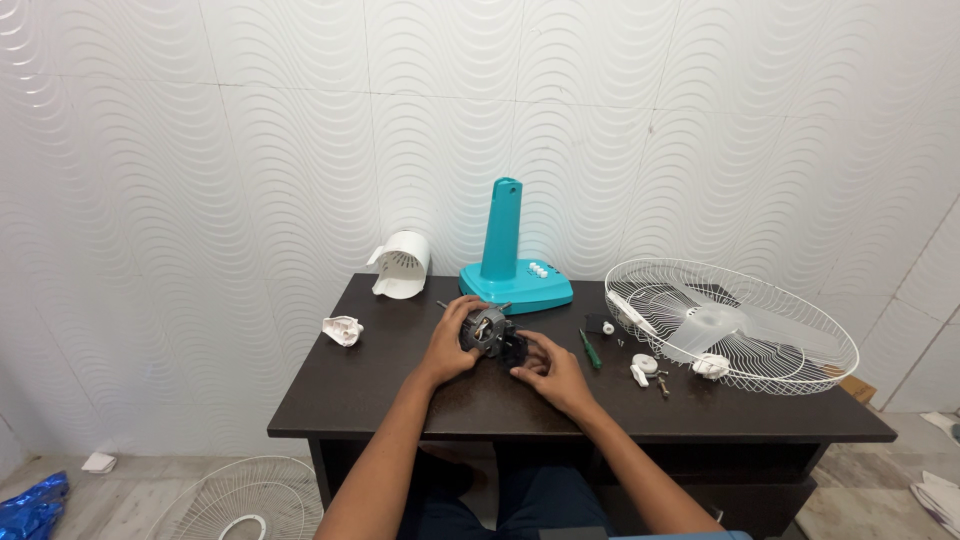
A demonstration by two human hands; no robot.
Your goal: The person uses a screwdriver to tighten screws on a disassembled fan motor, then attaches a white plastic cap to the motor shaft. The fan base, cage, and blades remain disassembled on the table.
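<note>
Near the table middle, toward its back edge, motor clasped by left hand, right hand pinching its dark front end; likely heavy, stiff, shaft and wiring delicate, so best held by the casing

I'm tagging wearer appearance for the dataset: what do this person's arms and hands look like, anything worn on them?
Both forearms are bare, with no sleeves in view. The left hand and right hand wear no gloves; no watch, ring or bracelet shows.
</note>
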